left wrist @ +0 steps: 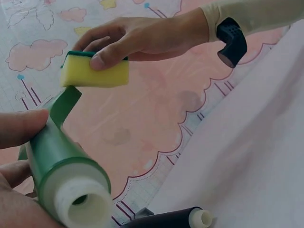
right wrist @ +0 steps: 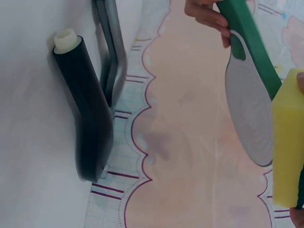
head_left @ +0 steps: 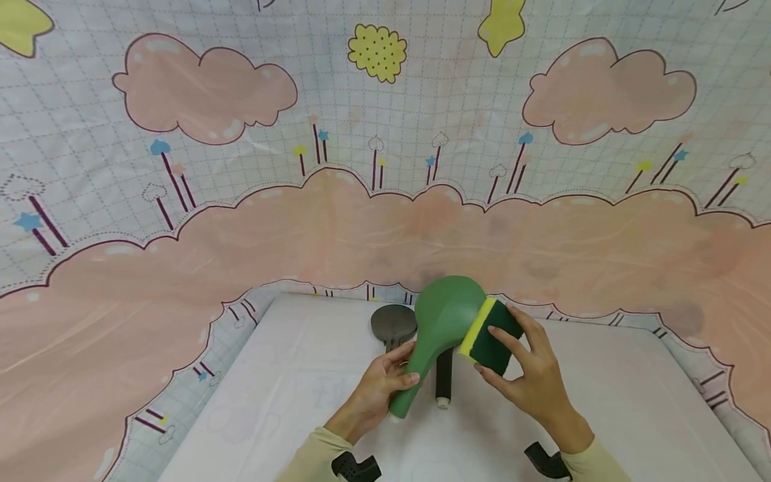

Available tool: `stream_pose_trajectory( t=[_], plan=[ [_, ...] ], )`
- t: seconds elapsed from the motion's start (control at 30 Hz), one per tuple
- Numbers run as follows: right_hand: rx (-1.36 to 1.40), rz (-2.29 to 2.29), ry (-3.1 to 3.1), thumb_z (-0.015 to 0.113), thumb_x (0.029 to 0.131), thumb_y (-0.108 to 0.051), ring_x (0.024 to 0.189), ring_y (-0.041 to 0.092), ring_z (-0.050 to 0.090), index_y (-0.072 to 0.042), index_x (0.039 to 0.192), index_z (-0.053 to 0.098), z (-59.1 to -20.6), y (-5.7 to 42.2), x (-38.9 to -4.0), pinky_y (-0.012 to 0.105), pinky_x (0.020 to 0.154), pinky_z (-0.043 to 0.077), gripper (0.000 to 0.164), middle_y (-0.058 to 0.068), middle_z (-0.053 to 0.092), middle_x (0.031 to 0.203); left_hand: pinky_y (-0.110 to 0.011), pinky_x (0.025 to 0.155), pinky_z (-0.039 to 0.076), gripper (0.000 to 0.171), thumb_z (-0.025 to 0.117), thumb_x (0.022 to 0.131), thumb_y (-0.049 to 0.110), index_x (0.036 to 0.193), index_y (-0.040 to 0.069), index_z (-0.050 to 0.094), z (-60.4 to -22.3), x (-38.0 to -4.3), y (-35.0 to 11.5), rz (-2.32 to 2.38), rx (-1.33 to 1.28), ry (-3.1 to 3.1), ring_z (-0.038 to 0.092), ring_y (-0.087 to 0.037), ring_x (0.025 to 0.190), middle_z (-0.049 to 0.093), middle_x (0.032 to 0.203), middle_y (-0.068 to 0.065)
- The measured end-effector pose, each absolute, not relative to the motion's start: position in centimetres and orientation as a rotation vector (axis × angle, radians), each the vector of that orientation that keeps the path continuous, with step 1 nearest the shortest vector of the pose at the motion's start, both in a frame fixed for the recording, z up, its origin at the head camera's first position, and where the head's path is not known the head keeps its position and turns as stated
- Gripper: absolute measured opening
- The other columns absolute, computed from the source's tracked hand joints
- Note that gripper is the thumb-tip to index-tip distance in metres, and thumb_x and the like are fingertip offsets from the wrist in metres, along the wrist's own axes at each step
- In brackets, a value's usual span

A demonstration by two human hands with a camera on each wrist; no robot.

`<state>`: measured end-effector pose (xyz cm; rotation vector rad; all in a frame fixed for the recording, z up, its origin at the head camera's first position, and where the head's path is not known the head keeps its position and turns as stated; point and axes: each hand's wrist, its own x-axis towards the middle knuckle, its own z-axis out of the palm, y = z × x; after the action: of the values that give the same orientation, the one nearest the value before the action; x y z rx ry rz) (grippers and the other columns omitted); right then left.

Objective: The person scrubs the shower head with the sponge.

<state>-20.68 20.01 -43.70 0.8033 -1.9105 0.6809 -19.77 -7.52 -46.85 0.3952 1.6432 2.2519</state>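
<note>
Nearest the left wrist camera, green shower head (left wrist: 57, 147) is gripped by its handle in the left hand (head_left: 381, 383). Sponge (head_left: 496, 338) is pinched by the right hand (head_left: 537, 376), yellow side touching the shower head's edge. Hands are held apart. Grey shower head (head_left: 393, 324) and black shower head (head_left: 444, 376) are laid on white-covered bench (head_left: 283, 381); cloud-print cloth (head_left: 361, 234) is seen beyond.

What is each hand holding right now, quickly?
Left hand: closed, holding the green shower head by its handle.
Right hand: closed, holding the yellow-and-green sponge.
</note>
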Motion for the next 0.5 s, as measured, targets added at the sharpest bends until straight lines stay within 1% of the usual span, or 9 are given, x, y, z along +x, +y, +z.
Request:
stream_pose_trajectory(
  t=[0.1,0.17,0.27,0.37,0.5],
  plan=[
    [0.792,0.667,-1.934,0.061,0.087,-0.063,0.119,0.04,0.051,-0.009,0.117,0.069,-43.7,20.3,-20.9,0.01,0.111,0.025,0.062,0.027,0.052,0.137,-0.025,0.092,0.048,0.073,0.066,0.086,-0.002,0.151,-0.002,0.032,-47.0,-19.8,-7.4,2.234,0.423,1.678,0.055,-0.01,0.112,0.054,0.133,-0.006],
    [0.79,0.666,-1.947,0.06,0.087,-0.063,0.12,0.04,0.05,-0.009,0.118,0.069,-43.7,20.4,-21.2,0.01,0.111,0.025,0.063,0.027,0.052,0.137,-0.027,0.091,0.049,0.074,0.066,0.085,-0.004,0.151,-0.002,0.032,-47.1,-19.8,-7.4,2.237,0.433,1.679,0.055,-0.01,0.109,0.053,0.125,-0.002],
    [0.793,0.673,-1.955,0.06,0.087,-0.063,0.122,0.04,0.05,-0.009,0.119,0.068,-43.7,20.7,-21.6,0.01,0.111,0.025,0.063,0.026,0.051,0.139,-0.031,0.089,0.053,0.075,0.066,0.086,-0.006,0.152,-0.001,0.03,-47.1,-19.9,-7.3,2.245,0.446,1.654,0.057,-0.012,0.106,0.049,0.118,-0.003],
    [0.799,0.679,-1.96,0.061,0.086,-0.063,0.124,0.041,0.049,-0.01,0.119,0.069,-43.7,20.8,-21.9,0.01,0.112,0.024,0.063,0.026,0.05,0.14,-0.032,0.086,0.055,0.076,0.066,0.086,-0.008,0.152,0.0,0.03,-47.1,-20.0,-7.3,2.247,0.453,1.647,0.059,-0.014,0.102,0.048,0.117,-0.004],
    [0.813,0.67,-1.967,0.061,0.086,-0.063,0.124,0.041,0.049,-0.011,0.118,0.069,-43.7,20.8,-21.9,0.01,0.112,0.023,0.062,0.027,0.05,0.139,-0.029,0.082,0.055,0.073,0.065,0.085,-0.009,0.15,0.0,0.034,-47.0,-20.0,-7.3,2.233,0.449,1.702,0.062,-0.016,0.095,0.049,0.116,-0.005]
  ],
)
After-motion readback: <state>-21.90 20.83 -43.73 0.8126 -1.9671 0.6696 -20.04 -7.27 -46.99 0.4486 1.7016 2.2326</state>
